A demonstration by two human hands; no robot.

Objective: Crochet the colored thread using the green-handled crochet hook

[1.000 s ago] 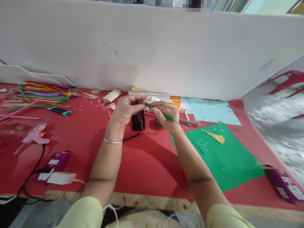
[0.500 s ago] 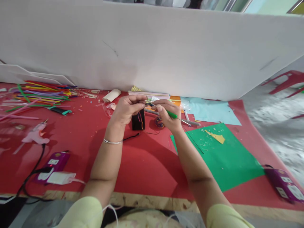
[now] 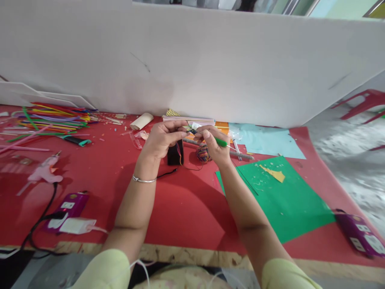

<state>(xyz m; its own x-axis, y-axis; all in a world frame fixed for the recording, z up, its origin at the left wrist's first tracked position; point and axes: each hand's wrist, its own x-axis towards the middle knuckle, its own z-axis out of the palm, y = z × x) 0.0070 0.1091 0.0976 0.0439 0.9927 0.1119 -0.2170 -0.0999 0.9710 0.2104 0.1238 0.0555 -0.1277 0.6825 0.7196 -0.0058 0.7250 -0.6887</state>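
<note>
The hook (image 3: pixel 221 142), raised above the counter (image 3: pixel 186 208), has its long axis slanting from upper left to lower right, one end directed toward the left hand (image 3: pixel 162 138), the other emerging beyond the right hand (image 3: pixel 215 146). Right grip clamped on the hook, fingers bent; left grip pinching a dark piece (image 3: pixel 191 131) between thumb and fingers. Forearms converge forward; the yarn ball (image 3: pixel 203 153) rests on the counter between the wrists.
</note>
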